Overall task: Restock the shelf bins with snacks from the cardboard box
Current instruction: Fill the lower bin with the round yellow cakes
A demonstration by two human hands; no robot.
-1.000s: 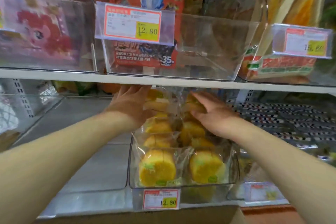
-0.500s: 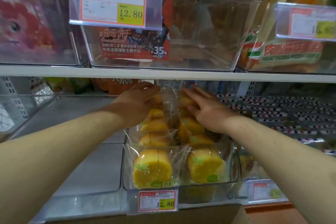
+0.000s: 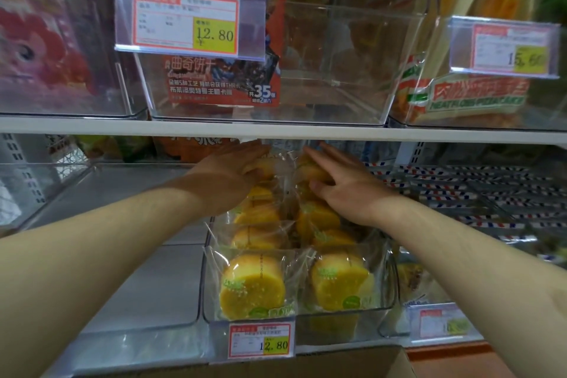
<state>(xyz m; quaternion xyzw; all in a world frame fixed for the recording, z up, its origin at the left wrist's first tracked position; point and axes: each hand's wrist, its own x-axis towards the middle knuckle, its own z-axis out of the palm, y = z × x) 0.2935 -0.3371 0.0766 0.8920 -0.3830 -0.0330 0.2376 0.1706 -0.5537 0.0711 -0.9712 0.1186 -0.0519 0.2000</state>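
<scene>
On the lower shelf, the clear bin (image 3: 147,285) at far left shows only its bare floor, with open room beside the left forearm. The left hand (image 3: 228,176) reaches deep under the upper shelf edge (image 3: 276,129); its fingers (image 3: 254,150) lie nearly straight and together, pressing the rear wrapped cake (image 3: 265,167) of the left row. A second ago this hand sat a little nearer the front; it has slid further back. The middle bin (image 3: 389,270) holds two rows of yellow cakes in clear wrappers, the front pair (image 3: 251,285) standing against the front wall above the 12.80 price tag (image 3: 260,341). The right hand (image 3: 346,190), fingers (image 3: 319,153) straight and slightly spread, thumb tucked against a cake, presses the rear of the right row; it too has moved back. Little clearance remains between both hands and the shelf above. At the bottom edge, the cardboard box (image 3: 306,365) rim sits just below the bin. Further right, striped packets (image 3: 491,193) fill the neighbouring space.
</scene>
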